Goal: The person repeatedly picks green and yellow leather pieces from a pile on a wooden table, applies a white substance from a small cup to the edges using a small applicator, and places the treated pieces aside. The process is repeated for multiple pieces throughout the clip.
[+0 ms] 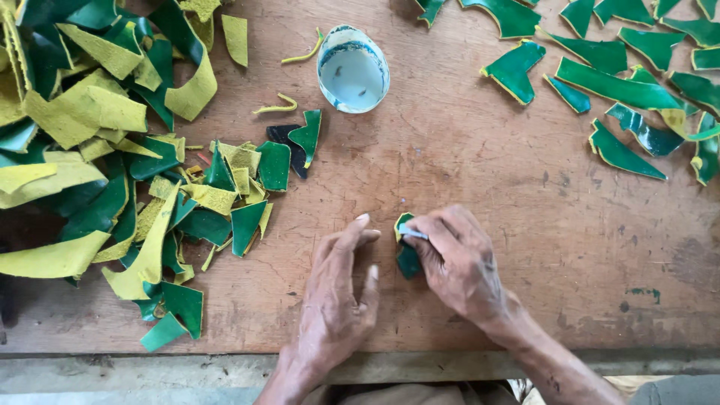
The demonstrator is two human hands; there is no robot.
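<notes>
Here, near the front edge of a worn wooden table (480, 172), the right hand (457, 262) pinches a small pale tool (412, 233) against a green leather scrap (407, 259), while the left hand (337, 292) rests flat, fingers loose, beside it. Scrap piles (97, 150) crowd the left edge; cut pieces (622, 90) fill the far right corner, bare wood between.

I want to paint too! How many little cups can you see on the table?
1. A small white, green-stained cup sits at the top middle of the brown wooden table, between the scrap pile and the spread green pieces. Another might hide under the scraps.
</notes>
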